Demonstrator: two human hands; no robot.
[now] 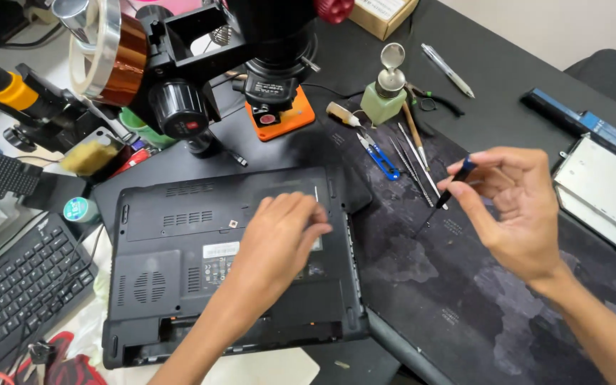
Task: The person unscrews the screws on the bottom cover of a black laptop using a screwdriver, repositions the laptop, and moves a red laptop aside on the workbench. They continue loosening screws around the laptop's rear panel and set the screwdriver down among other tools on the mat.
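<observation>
A black laptop lies upside down on the work mat, its battery bay open at the near edge. My left hand rests flat on the laptop's bottom cover, fingers spread toward its right side. My right hand hovers above the mat to the right of the laptop. It pinches a thin black screwdriver with a blue cap, tip pointing down and left.
A microscope on an arm stands behind the laptop. Blue snips, tweezers and a green pump bottle lie on the dark mat. A keyboard sits at left; a drive caddy at right.
</observation>
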